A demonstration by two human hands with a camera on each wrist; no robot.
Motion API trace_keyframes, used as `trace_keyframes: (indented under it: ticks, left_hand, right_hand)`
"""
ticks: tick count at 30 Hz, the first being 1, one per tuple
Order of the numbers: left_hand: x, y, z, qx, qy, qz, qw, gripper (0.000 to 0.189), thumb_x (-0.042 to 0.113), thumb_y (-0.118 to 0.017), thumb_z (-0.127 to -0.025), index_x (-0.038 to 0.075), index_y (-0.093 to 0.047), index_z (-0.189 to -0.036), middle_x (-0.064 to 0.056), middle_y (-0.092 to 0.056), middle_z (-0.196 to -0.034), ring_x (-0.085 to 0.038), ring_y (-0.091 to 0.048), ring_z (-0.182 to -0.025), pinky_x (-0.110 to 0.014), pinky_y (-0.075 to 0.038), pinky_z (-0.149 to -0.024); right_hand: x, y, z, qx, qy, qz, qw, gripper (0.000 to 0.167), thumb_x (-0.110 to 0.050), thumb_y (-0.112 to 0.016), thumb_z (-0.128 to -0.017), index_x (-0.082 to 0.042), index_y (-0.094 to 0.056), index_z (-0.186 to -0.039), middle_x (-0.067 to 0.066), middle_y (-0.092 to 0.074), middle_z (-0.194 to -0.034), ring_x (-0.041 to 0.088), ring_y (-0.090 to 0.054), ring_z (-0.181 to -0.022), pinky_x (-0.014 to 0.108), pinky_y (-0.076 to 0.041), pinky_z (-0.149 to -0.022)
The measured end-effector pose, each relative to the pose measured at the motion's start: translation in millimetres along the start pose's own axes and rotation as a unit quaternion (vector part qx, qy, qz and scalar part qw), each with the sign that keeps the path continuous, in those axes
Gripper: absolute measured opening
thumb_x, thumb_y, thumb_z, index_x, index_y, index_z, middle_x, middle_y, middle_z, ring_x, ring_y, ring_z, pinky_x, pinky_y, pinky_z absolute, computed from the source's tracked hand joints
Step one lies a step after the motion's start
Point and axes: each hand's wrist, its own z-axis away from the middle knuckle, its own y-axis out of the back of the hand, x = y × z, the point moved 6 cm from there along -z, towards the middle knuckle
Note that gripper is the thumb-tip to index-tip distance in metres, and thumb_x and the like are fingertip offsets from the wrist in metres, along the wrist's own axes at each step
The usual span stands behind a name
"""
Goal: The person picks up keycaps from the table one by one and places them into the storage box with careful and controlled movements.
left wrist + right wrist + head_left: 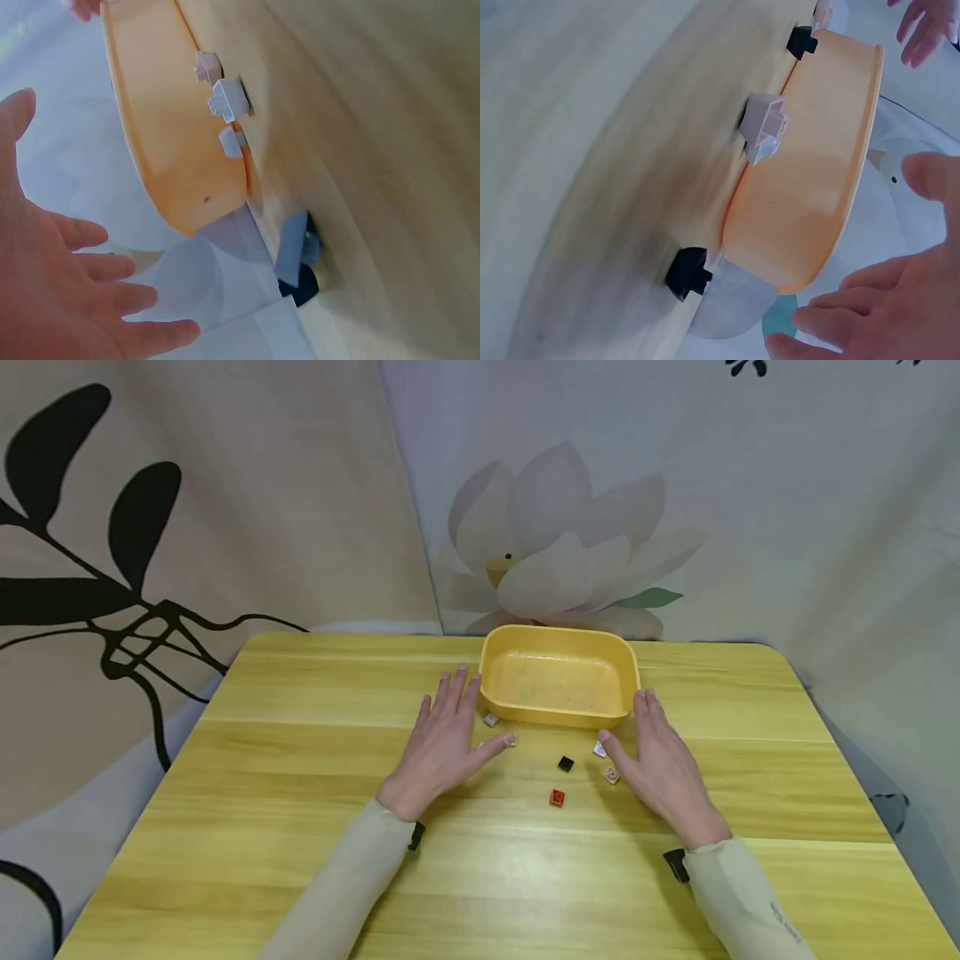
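Observation:
My left hand is spread with straight fingers beside the left end of a yellow plastic tub. Across from it my right hand, fingers also straight, lies along the tub's right end. In the head view the fingertips come right up to its rim. Neither hand grips anything. Between the hands, in front of the tub, are several small square plastic pieces: a black piece, a red piece, a white piece and a pinkish piece. Stems stick out of some pieces in the wrist views.
The tub stands at the back edge of a wooden table. Close behind hangs a pale cloth printed with a flower and dark leaves. Another small pale piece lies near the tub's front left corner. A dark piece shows in the right wrist view.

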Motion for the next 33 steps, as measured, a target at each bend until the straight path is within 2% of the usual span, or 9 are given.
trace_keyframes:
  ticks: [6, 9, 13, 18, 26, 33]
  left_hand:
    - [1.5, -9.2, -16.1, -0.018, 0.003, 0.006, 0.9998, 0.106, 0.079, -0.044, -0.094, 0.004, -0.019, -0.165, -0.015, -0.006, -0.173, -0.039, -0.009, -0.158, -0.065, -0.017, -0.121]
    - [-2.2, -13.9, -23.0, -0.029, 0.016, 0.007, 0.9994, 0.107, 0.079, -0.044, -0.095, 0.002, -0.019, -0.165, -0.017, -0.006, -0.173, -0.040, -0.010, -0.157, -0.068, -0.019, -0.119]
    - [-10.1, -18.0, -28.1, -0.045, 0.042, 0.002, 0.9981, 0.109, 0.081, -0.042, -0.094, 0.002, -0.016, -0.165, -0.018, -0.004, -0.173, -0.041, -0.009, -0.157, -0.071, -0.020, -0.117]
    - [-15.6, -20.2, -32.3, -0.061, 0.055, 0.003, 0.9966, 0.108, 0.081, -0.039, -0.095, 0.004, -0.011, -0.166, -0.016, 0.000, -0.173, -0.041, -0.006, -0.158, -0.069, -0.016, -0.119]
    - [-24.3, -19.4, -52.2, -0.045, 0.063, 0.005, 0.9970, 0.104, 0.077, -0.040, -0.097, 0.004, -0.012, -0.166, -0.017, -0.002, -0.173, -0.041, -0.006, -0.158, -0.070, -0.018, -0.119]
    - [-31.0, -20.8, -60.1, -0.046, 0.060, 0.015, 0.9970, 0.107, 0.077, -0.041, -0.097, 0.004, -0.004, -0.166, -0.015, 0.001, -0.173, -0.037, -0.004, -0.158, -0.071, -0.018, -0.118]
  right_hand:
    - [5.1, -0.4, -6.6, -0.003, -0.021, -0.020, 0.9996, 0.090, -0.053, -0.045, -0.107, 0.012, -0.013, -0.160, 0.032, -0.013, -0.166, 0.051, -0.022, -0.150, 0.064, -0.027, -0.117]
    - [5.9, -0.5, -10.3, -0.007, -0.027, -0.019, 0.9994, 0.088, -0.053, -0.044, -0.107, 0.011, -0.014, -0.160, 0.030, -0.014, -0.167, 0.050, -0.023, -0.150, 0.063, -0.027, -0.117]
    - [5.2, -2.0, -15.3, -0.016, -0.030, -0.021, 0.9992, 0.086, -0.052, -0.044, -0.108, 0.008, -0.014, -0.161, 0.026, -0.012, -0.169, 0.049, -0.023, -0.151, 0.061, -0.026, -0.119]
    - [4.3, -4.6, -19.6, -0.027, -0.030, -0.033, 0.9986, 0.085, -0.047, -0.048, -0.107, 0.007, -0.013, -0.162, 0.022, -0.010, -0.170, 0.047, -0.021, -0.152, 0.061, -0.025, -0.119]
    - [6.2, -3.3, -20.3, -0.032, -0.028, -0.030, 0.9986, 0.087, -0.050, -0.050, -0.106, 0.003, -0.011, -0.164, 0.019, -0.008, -0.172, 0.043, -0.015, -0.155, 0.061, -0.021, -0.121]
    - [20.8, 11.8, -2.8, -0.025, -0.031, 0.002, 0.9992, 0.088, -0.059, -0.047, -0.105, -0.005, -0.015, -0.166, 0.023, -0.011, -0.171, 0.052, -0.016, -0.152, 0.071, -0.018, -0.117]
